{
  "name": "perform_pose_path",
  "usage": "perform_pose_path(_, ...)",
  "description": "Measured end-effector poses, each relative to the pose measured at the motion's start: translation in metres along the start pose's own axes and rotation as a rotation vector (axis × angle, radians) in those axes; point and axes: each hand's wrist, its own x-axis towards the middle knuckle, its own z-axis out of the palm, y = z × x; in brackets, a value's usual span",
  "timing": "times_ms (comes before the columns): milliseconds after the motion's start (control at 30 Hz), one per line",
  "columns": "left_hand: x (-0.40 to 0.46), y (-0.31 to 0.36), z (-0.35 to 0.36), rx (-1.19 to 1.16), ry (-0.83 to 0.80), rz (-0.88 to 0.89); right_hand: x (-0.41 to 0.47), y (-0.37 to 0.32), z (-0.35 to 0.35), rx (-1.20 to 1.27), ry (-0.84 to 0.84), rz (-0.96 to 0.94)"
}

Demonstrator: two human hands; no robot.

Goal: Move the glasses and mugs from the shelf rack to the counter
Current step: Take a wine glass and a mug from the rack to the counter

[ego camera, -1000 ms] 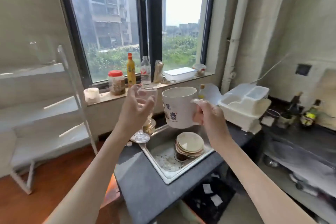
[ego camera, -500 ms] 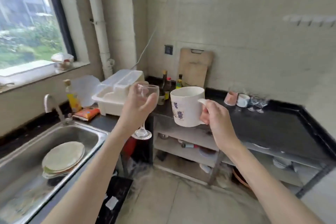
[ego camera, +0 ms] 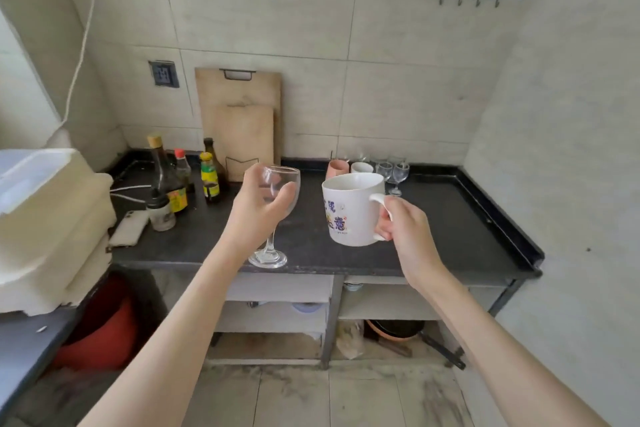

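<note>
My left hand (ego camera: 258, 215) grips the bowl of a clear stemmed wine glass (ego camera: 275, 218), held upright above the front edge of the dark counter (ego camera: 450, 236). My right hand (ego camera: 403, 225) holds a large white mug (ego camera: 351, 210) with printed characters by its handle, level with the glass. At the back of the counter stand a pink cup (ego camera: 337, 168), a small white cup (ego camera: 362, 167) and several small stemmed glasses (ego camera: 393, 172). The shelf rack is out of view.
Sauce bottles (ego camera: 173, 177) and a small lidded cup (ego camera: 161, 210) crowd the counter's left part, with a phone (ego camera: 130, 227) lying flat. Cutting boards (ego camera: 240, 121) lean on the back wall. A white plastic bin (ego camera: 45, 218) sits at left. Open shelves run under the counter.
My view has swung right, from the window and sink to the dark counter straight ahead. Both hands keep the glass and mug raised and have come closer to the counter.
</note>
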Motion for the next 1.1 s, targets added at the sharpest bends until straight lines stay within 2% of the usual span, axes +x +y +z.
perform_pose_path(200,0.094,-0.041,0.073,0.012,-0.074,-0.062,0.097,0.041,-0.026,-0.018,0.076,0.116)
perform_pose_path(467,0.186,-0.111,0.173,0.058,-0.197,-0.21,0.229,0.129,-0.057,-0.026,0.081,0.311)
perform_pose_path(800,0.288,-0.198,0.278,0.172,-0.147,-0.416,0.382,0.221,-0.084,-0.084,-0.177,0.492)
perform_pose_path(1100,0.339,-0.255,0.31,0.272,-0.147,-0.525,0.437,0.285,-0.065,-0.064,-0.342,0.599)
